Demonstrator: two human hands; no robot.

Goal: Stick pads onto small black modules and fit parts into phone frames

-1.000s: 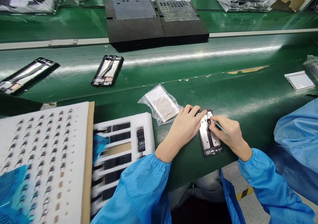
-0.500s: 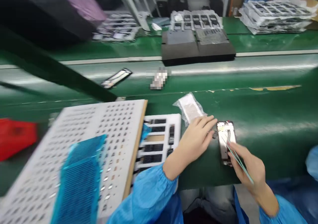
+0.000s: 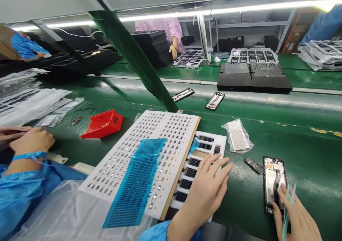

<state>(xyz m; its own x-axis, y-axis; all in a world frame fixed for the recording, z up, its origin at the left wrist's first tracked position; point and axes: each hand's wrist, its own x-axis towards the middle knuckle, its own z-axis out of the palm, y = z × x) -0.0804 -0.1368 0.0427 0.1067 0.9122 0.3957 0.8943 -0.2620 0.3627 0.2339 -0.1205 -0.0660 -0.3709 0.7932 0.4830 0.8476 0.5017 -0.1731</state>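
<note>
An opened phone body [image 3: 269, 173] with a silver inner plate and a dark flex strip lies on the green bench. My right hand [image 3: 299, 216] grips teal tweezers [image 3: 285, 212], their tips pointing up and away from the phone. The thumb and a finger of that hand touch the phone's lower part. Beside the phone's upper left lies a small dark component strip [image 3: 253, 165]. My left hand [image 3: 207, 187] is open with fingers spread, above the right part of a white foam tray [image 3: 221, 141] holding rows of black parts.
A white board [image 3: 128, 141] of small parts, partly under blue film [image 3: 139, 184], overlaps the foam tray. Further back are a bagged white piece [image 3: 237, 136], two phone bodies [image 3: 215, 100], a red bin [image 3: 104, 123] and a slanted green post [image 3: 133, 56]. Co-workers' hands [image 3: 33, 141] are at left and back.
The view has swung left and up. My left hand has moved from near the phone to over the foam tray. The tweezers' tips have turned away from the phone.
</note>
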